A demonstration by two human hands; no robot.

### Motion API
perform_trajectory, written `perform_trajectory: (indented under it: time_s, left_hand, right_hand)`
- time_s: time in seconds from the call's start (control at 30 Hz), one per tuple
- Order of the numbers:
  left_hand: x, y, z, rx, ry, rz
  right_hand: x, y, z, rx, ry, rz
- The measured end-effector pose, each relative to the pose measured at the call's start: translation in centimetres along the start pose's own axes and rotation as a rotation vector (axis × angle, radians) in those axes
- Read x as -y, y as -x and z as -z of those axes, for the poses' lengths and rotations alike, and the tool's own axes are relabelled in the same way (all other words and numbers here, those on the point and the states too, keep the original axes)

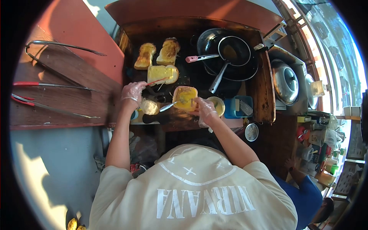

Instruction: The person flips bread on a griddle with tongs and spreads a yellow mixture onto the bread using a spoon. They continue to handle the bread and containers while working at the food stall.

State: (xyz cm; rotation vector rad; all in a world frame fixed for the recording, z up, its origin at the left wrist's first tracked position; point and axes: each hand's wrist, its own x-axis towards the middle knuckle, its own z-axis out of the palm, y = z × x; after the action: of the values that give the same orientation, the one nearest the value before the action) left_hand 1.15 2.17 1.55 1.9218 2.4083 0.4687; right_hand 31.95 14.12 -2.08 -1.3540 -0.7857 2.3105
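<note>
My left hand [132,94], in a clear plastic glove, is closed on a thin red utensil [156,81], whose exact kind I cannot make out. Its far end lies over a bread slice [155,73] with a yellow spread on top. In my gloved right hand [206,110] is a small tub [176,94] of yellow spread, gripped at its right side. A spoon [168,106] leans in the tub, its handle pointing left. Two browned toast slices [145,56] [168,51] lie on the dark griddle [188,42] behind the spread slice.
Pans [207,38] and pink-handled tongs [197,58] occupy the griddle's right side. A blue bin with a grater [245,108] sits nearer. More tongs [69,85] lie on the left board [50,103]. A lidded pot [285,82] stands right; another person's blue sleeve [303,197] shows low right.
</note>
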Motion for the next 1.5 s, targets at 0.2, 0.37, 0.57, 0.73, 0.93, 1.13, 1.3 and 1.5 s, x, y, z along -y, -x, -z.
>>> perform_trajectory:
  time_s: [0.2, 0.37, 0.57, 0.73, 0.93, 1.13, 1.3, 1.5]
  left_hand:
    - [1.1, -1.7, -4.4, -0.251, 0.265, 0.068]
    - [0.7, 1.5, -3.1, -0.043, 0.194, 0.073]
    - [-2.2, 5.5, -4.0, -0.356, 0.272, 0.489]
    - [-7.5, 6.0, -5.1, -0.321, 0.094, 0.356]
    - [-10.2, 5.7, -5.6, -0.341, 0.097, 0.563]
    - [-15.3, 5.1, -7.9, -0.355, 0.202, 0.482]
    - [-17.4, 4.1, -8.8, -0.357, 0.243, 0.511]
    - [-17.3, 3.1, -9.6, -0.485, 0.515, 0.665]
  right_hand:
    - [-1.9, 1.1, 3.1, 0.062, 0.051, -0.062]
    - [-1.8, 3.0, 4.2, 0.029, -0.021, -0.100]
    - [-1.7, 4.3, 6.0, 0.022, -0.008, -0.114]
    - [-1.3, 5.6, 7.2, 0.008, -0.028, -0.111]
    - [-0.8, 7.5, 8.7, 0.019, 0.095, -0.126]
    - [-1.6, 7.7, 12.3, 0.055, -0.030, -0.092]
    - [-1.2, 8.9, 13.7, 0.034, -0.035, -0.131]
    - [-1.4, 9.7, 15.1, 0.035, -0.030, -0.166]
